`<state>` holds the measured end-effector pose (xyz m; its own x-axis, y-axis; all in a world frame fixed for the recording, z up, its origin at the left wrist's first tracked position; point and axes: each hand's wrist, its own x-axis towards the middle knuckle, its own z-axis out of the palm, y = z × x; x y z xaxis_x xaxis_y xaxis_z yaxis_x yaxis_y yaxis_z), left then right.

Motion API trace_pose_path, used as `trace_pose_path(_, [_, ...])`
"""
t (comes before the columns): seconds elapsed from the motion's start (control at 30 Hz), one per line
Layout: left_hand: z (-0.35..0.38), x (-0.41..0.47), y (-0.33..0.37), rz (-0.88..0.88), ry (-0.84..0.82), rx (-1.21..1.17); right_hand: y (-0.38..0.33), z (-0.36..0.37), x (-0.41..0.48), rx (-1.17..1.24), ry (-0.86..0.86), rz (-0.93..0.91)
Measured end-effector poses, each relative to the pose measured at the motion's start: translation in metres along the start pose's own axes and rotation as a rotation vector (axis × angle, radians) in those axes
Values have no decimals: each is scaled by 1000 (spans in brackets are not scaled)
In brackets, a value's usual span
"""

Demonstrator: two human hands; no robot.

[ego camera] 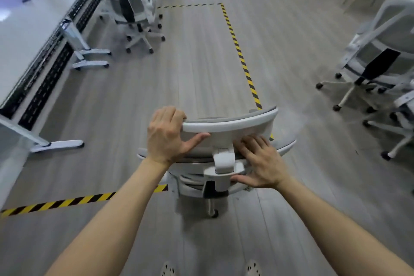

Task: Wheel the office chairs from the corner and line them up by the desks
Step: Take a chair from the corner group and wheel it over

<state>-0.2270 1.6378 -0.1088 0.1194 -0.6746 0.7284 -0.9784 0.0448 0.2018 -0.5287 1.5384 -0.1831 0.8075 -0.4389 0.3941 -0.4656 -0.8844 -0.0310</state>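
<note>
A white and grey office chair (233, 125) stands directly in front of me, seen from behind and above. My left hand (167, 135) grips the left end of its headrest, fingers curled over the top and thumb underneath. My right hand (261, 162) lies on the top of the backrest just right of the headrest post, with its fingers spread and its thumb under the bracket. One caster (214, 213) shows below the seat. The desks (33, 36) run along the left wall.
Several white chairs (134, 0) stand by the desks at upper left. More chairs (378, 58) crowd the right side. Yellow and black tape (240, 54) marks a rectangle on the grey wooden floor. Desk feet on casters (91, 58) jut out at left.
</note>
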Motion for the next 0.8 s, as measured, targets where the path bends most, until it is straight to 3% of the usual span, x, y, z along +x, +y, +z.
trace_pose_path(0.5, [-93, -8, -260, -106, -99, -21, -184, 105, 195, -24, 89, 46])
trace_pose_path(0.8, [-82, 35, -395, -181, -121, -10, -206, 165, 327, -13, 118, 42])
